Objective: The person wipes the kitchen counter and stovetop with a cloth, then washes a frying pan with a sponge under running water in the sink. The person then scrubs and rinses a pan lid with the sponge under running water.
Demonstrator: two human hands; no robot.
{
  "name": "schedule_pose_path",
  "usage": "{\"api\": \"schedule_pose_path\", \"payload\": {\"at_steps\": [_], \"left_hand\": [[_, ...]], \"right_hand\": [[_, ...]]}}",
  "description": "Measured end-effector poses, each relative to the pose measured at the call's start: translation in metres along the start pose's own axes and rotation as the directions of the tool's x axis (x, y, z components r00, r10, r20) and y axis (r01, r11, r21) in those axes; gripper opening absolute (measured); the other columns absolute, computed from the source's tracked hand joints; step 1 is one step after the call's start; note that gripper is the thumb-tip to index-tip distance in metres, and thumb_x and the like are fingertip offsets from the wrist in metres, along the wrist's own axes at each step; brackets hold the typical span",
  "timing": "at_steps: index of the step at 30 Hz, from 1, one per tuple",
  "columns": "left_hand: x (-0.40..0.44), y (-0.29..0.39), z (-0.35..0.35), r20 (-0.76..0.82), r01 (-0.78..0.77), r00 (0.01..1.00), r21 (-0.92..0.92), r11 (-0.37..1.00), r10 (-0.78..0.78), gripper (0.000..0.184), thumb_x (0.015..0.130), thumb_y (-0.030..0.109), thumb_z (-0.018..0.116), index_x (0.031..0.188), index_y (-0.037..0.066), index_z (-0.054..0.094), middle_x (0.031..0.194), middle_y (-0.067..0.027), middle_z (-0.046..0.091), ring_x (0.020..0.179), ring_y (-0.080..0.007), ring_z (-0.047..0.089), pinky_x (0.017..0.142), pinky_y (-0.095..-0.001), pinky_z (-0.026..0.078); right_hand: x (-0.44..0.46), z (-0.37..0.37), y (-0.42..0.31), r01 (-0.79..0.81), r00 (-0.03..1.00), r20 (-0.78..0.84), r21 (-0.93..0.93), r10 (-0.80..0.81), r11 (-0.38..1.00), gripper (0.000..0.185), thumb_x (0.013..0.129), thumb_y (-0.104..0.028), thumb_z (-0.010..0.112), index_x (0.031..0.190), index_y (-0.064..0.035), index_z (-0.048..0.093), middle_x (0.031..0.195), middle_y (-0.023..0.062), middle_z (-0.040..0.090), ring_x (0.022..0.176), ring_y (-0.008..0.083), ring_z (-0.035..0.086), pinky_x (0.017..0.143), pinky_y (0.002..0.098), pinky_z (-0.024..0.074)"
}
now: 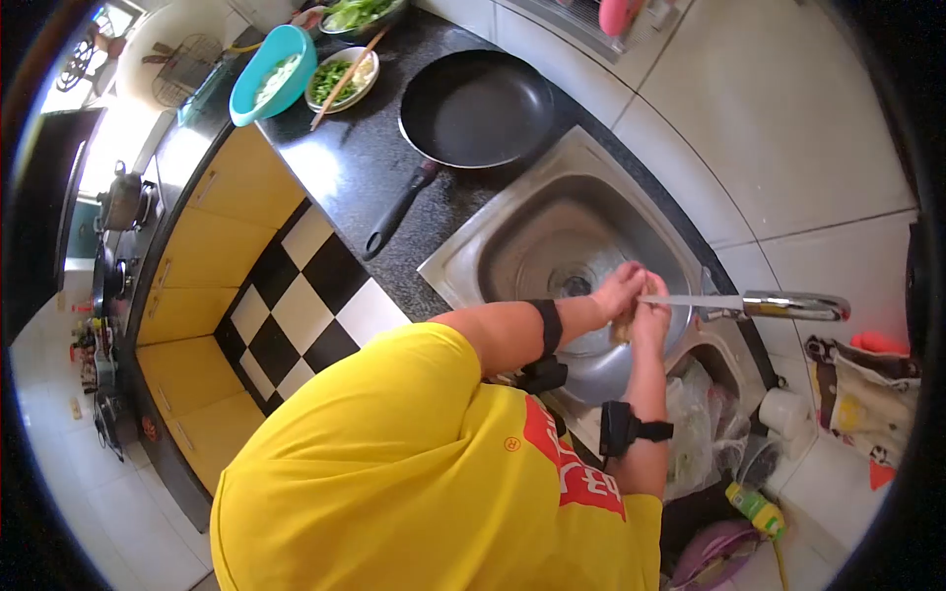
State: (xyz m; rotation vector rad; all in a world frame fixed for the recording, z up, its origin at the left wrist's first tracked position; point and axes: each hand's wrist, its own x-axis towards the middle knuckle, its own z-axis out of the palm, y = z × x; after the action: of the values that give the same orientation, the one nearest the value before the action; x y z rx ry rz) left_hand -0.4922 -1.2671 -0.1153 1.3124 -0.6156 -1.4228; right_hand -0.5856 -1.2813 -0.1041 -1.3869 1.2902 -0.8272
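Observation:
My left hand (618, 290) and my right hand (650, 317) are close together over the steel sink (512, 236), fingers curled inward and touching. Between and below them shows a small brownish piece (622, 329), mostly covered by the fingers, so I cannot tell its kind. A stream of water (680, 299) runs from the chrome faucet (796, 305) onto the hands. Beneath them the basin is wet around its drain (575, 285).
A black frying pan (478, 108) lies on the dark counter (325, 163) left of the sink. Beyond it are a turquoise basin (251, 74), a bowl of chopped greens (340, 84) and chopsticks (347, 81). Plastic bags (695, 424) fill the smaller sink side. A yellow-green bottle (754, 509) lies nearby.

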Motion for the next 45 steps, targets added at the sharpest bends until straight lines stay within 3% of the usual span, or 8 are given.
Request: {"api": "schedule_pose_path", "payload": {"at_steps": [5, 13, 16, 20, 26, 35, 39, 45], "left_hand": [[0.002, -0.001, -0.017, 0.441, 0.54, 0.841, -0.722, 0.432, -0.315, 0.063, 0.081, 0.065, 0.028, 0.109, 0.013, 0.052, 0.108, -0.0077, 0.057, 0.097, -0.0245, 0.054, 0.088, -0.0396, 0.039], [-0.006, -0.024, -0.013, 0.393, 0.519, 0.854, -0.679, 0.519, -0.339, 0.053, 0.086, 0.056, 0.032, 0.109, 0.012, 0.051, 0.103, -0.0096, 0.057, 0.095, -0.0248, 0.054, 0.087, -0.0406, 0.04], [-0.004, -0.019, -0.016, 0.159, 0.298, 0.955, -0.474, 0.828, -0.253, 0.031, 0.089, 0.032, 0.041, 0.107, 0.009, 0.05, 0.1, -0.0121, 0.056, 0.091, -0.0284, 0.055, 0.076, -0.0396, 0.045], [0.006, -0.031, -0.022, -0.029, -0.068, 0.994, 0.559, 0.826, 0.102, 0.036, 0.089, 0.034, 0.038, 0.103, 0.004, 0.052, 0.092, -0.0215, 0.059, 0.087, -0.0374, 0.056, 0.076, -0.0419, 0.043], [0.015, -0.005, -0.028, 0.085, -0.049, 0.996, 0.626, 0.778, -0.006, 0.052, 0.088, 0.045, 0.032, 0.103, 0.0, 0.054, 0.097, -0.0266, 0.056, 0.097, -0.0393, 0.051, 0.083, -0.0423, 0.04], [0.005, -0.022, -0.051, 0.472, 0.746, 0.647, -0.23, 0.626, -0.599, 0.07, 0.079, 0.068, 0.028, 0.104, 0.008, 0.053, 0.101, -0.0062, 0.058, 0.089, -0.0247, 0.055, 0.075, -0.04, 0.044], [0.015, -0.056, -0.045, 0.193, 0.61, 0.791, -0.319, 0.725, -0.58, 0.064, 0.082, 0.064, 0.03, 0.108, 0.011, 0.053, 0.1, -0.008, 0.059, 0.09, -0.0237, 0.055, 0.074, -0.0386, 0.044], [0.039, -0.097, -0.051, -0.073, 0.145, 0.989, 0.415, 0.898, -0.126, 0.044, 0.088, 0.037, 0.044, 0.114, 0.002, 0.048, 0.1, -0.017, 0.057, 0.095, -0.0257, 0.053, 0.083, -0.0331, 0.041]], "right_hand": [[0.014, 0.021, -0.007, -0.019, 1.0, -0.011, -0.052, 0.018, 0.998, 0.033, 0.087, -0.032, 0.051, 0.101, -0.0023, 0.052, 0.093, 0.0045, 0.054, 0.087, 0.0143, 0.05, 0.079, 0.0275, 0.0407], [0.016, 0.028, 0.016, -0.149, 0.931, -0.259, 0.374, 0.257, 0.915, 0.033, 0.081, -0.033, 0.059, 0.095, -0.0036, 0.054, 0.093, 0.0052, 0.054, 0.085, 0.0143, 0.049, 0.077, 0.0289, 0.0409], [0.005, 0.018, 0.005, 0.171, 0.969, -0.048, -0.578, -0.242, 0.798, 0.038, 0.072, -0.03, 0.067, 0.098, -0.0065, 0.053, 0.098, 0.0143, 0.055, 0.093, 0.0291, 0.05, 0.08, 0.0387, 0.0396], [0.007, 0.018, 0.017, 0.033, 0.998, -0.037, -0.235, -0.043, 0.971, 0.046, 0.074, -0.025, 0.065, 0.114, -0.0069, 0.048, 0.106, 0.0191, 0.053, 0.095, 0.03, 0.05, 0.082, 0.0371, 0.0397], [0.012, 0.027, 0.036, -0.288, 0.942, -0.13, 0.162, 0.31, 0.944, 0.033, 0.08, -0.031, 0.057, 0.1, -0.0052, 0.052, 0.094, 0.0142, 0.058, 0.087, 0.0267, 0.054, 0.076, 0.037, 0.0412], [0.013, 0.044, 0.006, -0.034, 0.975, -0.207, -0.479, -0.075, 0.877, 0.037, 0.08, -0.037, 0.052, 0.074, -0.0008, 0.054, 0.075, 0.0198, 0.057, 0.073, 0.0374, 0.054, 0.065, 0.0463, 0.041], [0.017, 0.049, 0.019, 0.199, 0.951, -0.049, -0.66, -0.306, 0.724, 0.03, 0.082, -0.032, 0.052, 0.076, -0.0023, 0.052, 0.083, 0.0186, 0.056, 0.078, 0.0373, 0.051, 0.07, 0.0469, 0.0401], [0.017, 0.042, 0.061, 0.243, 0.93, -0.163, -0.397, -0.329, 0.885, 0.039, 0.08, -0.027, 0.057, 0.109, -0.0058, 0.042, 0.11, 0.0179, 0.045, 0.099, 0.0338, 0.046, 0.086, 0.0416, 0.0368]]}}
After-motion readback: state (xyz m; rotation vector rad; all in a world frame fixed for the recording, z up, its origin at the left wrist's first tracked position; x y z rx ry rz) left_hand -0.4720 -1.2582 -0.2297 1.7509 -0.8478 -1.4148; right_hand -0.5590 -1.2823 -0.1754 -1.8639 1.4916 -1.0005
